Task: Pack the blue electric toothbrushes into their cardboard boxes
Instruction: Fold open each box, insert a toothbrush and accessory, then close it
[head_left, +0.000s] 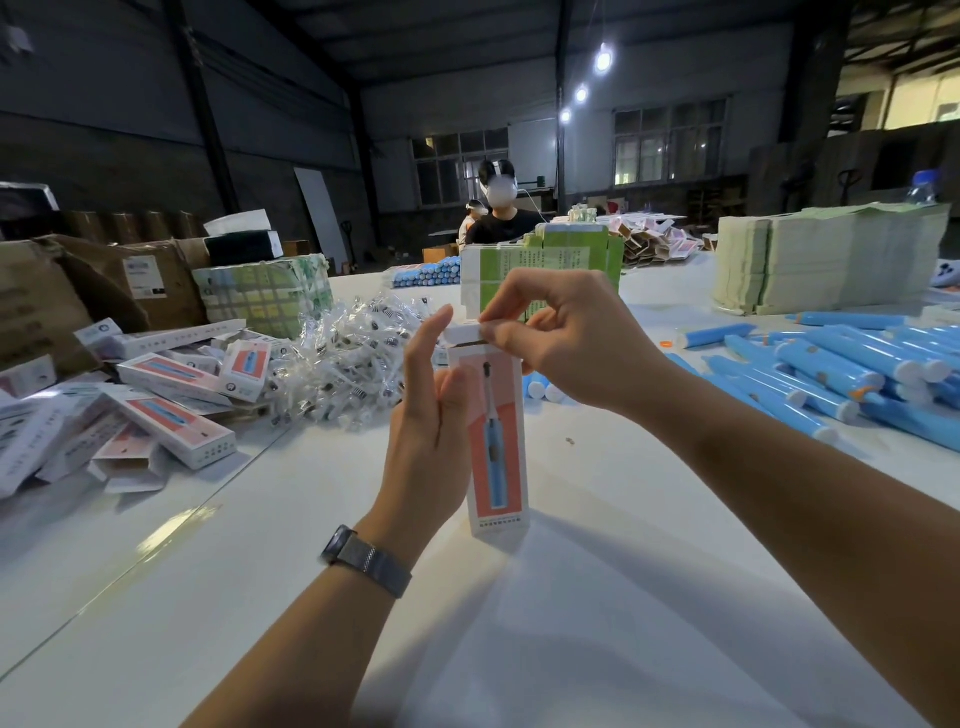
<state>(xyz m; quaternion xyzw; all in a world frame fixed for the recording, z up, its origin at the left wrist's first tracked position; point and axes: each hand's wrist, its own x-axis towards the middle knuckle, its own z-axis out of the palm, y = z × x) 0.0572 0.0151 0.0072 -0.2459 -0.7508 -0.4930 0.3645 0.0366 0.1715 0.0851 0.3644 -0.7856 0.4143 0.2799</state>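
Closure of the top flap is the step in hand, judged from how the upright cardboard box is stood on the white worktop at the centre of the view. For a clean finish, the flap should be folded squarely over the opening and its tongue guided inside the front wall, with the box kept vertical so that the walls are not bowed; whether a toothbrush is already inside cannot be told. The left hand is set against the box's left side, at about nine o'clock from it, with fingers nearly straight and raised along the edge up to the flap, so it is steadying rather than clasping. The right hand is brought in from two o'clock, wrist bent downward, its thumb and forefinger pinched on the flap at the box's top. Loose blue toothbrushes are heaped on the worktop at three o'clock, well apart from the box, and packed boxes are piled at nine o'clock, beside a heap of clear-wrapped brush heads at eleven o'clock.
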